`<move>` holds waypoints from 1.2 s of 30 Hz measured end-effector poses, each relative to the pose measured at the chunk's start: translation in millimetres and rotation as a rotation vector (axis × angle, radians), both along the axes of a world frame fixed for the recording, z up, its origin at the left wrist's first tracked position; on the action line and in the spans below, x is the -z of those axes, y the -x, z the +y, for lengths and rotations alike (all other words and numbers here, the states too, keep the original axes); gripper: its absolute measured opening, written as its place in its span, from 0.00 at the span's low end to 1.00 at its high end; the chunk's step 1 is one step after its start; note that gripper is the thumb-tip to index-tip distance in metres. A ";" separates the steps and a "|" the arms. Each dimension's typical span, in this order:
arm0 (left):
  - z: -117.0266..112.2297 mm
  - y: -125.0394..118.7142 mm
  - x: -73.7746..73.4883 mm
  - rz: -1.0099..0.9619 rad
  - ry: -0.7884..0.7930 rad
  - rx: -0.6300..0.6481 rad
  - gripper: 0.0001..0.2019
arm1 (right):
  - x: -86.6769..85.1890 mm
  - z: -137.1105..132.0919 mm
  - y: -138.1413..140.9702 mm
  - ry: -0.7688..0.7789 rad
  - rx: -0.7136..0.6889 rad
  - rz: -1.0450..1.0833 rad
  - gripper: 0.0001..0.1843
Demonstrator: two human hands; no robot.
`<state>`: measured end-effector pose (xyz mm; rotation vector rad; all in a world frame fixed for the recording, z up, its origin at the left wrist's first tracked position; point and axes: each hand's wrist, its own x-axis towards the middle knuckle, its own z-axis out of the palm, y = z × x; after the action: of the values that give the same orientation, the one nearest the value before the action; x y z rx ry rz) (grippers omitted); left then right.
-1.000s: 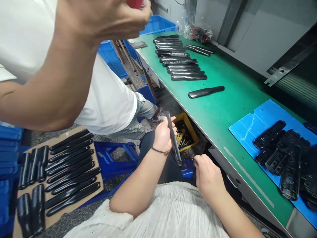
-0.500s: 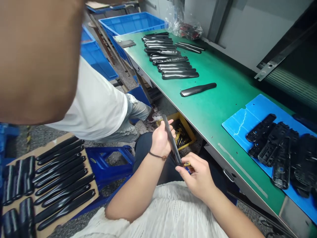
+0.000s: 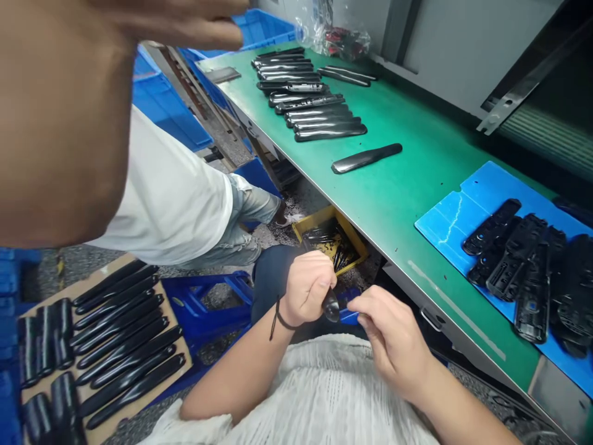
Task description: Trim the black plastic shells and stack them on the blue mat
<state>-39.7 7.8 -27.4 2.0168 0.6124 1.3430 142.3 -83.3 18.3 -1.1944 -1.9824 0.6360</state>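
From the head view, the left hand (image 3: 308, 287) is clenched around a black handle-shaped piece (image 3: 330, 306), only its rounded tip showing below the fist, while the right hand (image 3: 393, 340) sits just beside it, fingers curled – whether they pinch anything, I cannot tell. Just past the hands stands a yellow bin (image 3: 352, 244) of dark parts; to their right runs a green bench (image 3: 407, 204) carrying a blue mat (image 3: 445, 228) of black parts; to their left lies a cardboard sheet (image 3: 183, 361) of black handles – a co-worker's arm (image 3: 60, 123) crosses above it.
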 end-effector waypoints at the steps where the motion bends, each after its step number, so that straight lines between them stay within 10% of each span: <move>1: 1.3 0.2 0.7 -0.008 0.014 0.004 0.21 | -1.8 1.4 -3.8 -0.060 -0.012 -0.088 0.14; 11: -2.3 -5.9 -6.2 0.037 -0.008 0.088 0.20 | -10.0 13.9 0.1 -0.104 -0.005 -0.347 0.33; 23: -6.4 -11.7 -2.2 -0.001 0.047 0.003 0.18 | -8.5 16.8 -0.5 -0.358 0.074 -0.455 0.28; 33: -28.7 -27.3 -2.0 -0.020 0.448 -0.219 0.25 | 3.0 14.8 2.9 -0.599 0.309 -0.539 0.25; 36: -34.7 -28.0 -8.4 0.008 0.595 -0.117 0.28 | 2.2 14.7 0.3 -0.581 0.332 -0.505 0.24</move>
<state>-11.7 -26.9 -19.0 1.5195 1.0098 1.0506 142.0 -68.6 16.1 -1.3353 -2.0753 -0.4319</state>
